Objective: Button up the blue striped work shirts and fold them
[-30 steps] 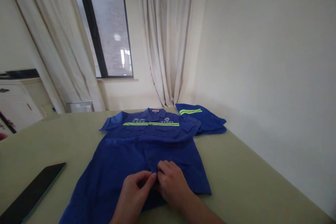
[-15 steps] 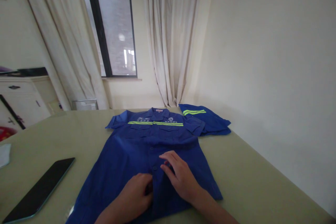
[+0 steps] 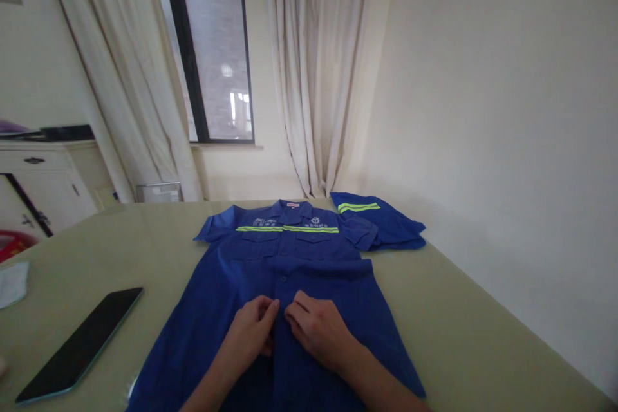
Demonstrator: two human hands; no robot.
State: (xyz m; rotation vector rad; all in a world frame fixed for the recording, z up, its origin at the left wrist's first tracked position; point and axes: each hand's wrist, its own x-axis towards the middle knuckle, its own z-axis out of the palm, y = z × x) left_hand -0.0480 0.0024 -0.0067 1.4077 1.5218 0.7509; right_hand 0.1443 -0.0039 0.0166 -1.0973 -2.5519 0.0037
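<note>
A blue short-sleeved work shirt lies front up, its collar at the far end and a yellow-green stripe across the chest. My left hand pinches the shirt's front just left of the button placket, thumb and forefinger together. On the other side of the placket, my right hand has its fingers closed on the cloth, close to the left fingertips. A button shows on the placket beyond both hands.
The greenish table carries a dark tablet at the left and a white paper beyond it. A folded blue garment touches the shirt's right sleeve. A wall borders the table's right side.
My left hand has moved up along the placket. My right hand has lowered and closed its fingers at the cloth. The shirt's lower part has shifted and spread slightly to the right.
</note>
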